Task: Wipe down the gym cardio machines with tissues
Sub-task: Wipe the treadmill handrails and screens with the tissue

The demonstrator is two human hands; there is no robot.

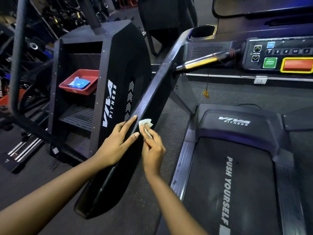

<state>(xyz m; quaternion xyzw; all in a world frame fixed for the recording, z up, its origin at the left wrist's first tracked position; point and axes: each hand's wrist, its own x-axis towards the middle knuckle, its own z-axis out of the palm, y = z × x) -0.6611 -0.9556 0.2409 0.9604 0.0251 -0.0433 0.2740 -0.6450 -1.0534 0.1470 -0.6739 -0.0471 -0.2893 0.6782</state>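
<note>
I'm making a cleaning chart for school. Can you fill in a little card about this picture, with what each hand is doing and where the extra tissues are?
Place: a gym, beside a treadmill
Left hand: rests on the black handrail, fingers straight
Right hand: pinches a white tissue against the handrail
Job now: wiping the handrail
Extra tissues: blue pack in a red tray
Tray spot: on a step of the stair machine
Words on belt: PUSH YOURSELF
</note>
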